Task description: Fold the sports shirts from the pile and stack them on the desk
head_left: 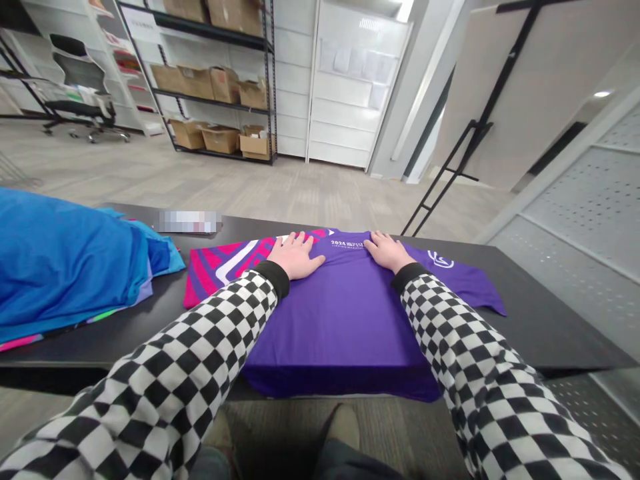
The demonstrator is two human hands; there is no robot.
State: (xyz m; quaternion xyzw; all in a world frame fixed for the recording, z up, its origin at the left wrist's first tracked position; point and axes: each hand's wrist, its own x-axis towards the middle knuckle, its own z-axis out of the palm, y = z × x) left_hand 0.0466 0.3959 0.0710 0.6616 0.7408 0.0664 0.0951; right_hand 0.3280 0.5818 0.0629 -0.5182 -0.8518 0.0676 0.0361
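A purple T-shirt [345, 313] lies spread over the dark table, its lower edge hanging over the front. One sleeve is pink with purple and white stripes; the other is purple with a white logo. White lettering with "2024" runs near the collar. My left hand [296, 256] rests flat on the shirt by the striped shoulder, fingers spread. On the opposite shoulder lies my right hand [387, 251], palm down with fingers stretched out, covering part of the lettering. Neither hand grips anything.
A heap of blue shirts [65, 260] covers the left end of the table [530, 293]. Behind it lies a blurred flat item [190, 222]. Beyond stand a shelf rack with cardboard boxes [220, 138], an office chair [80, 80] and a board on a black easel [465, 147].
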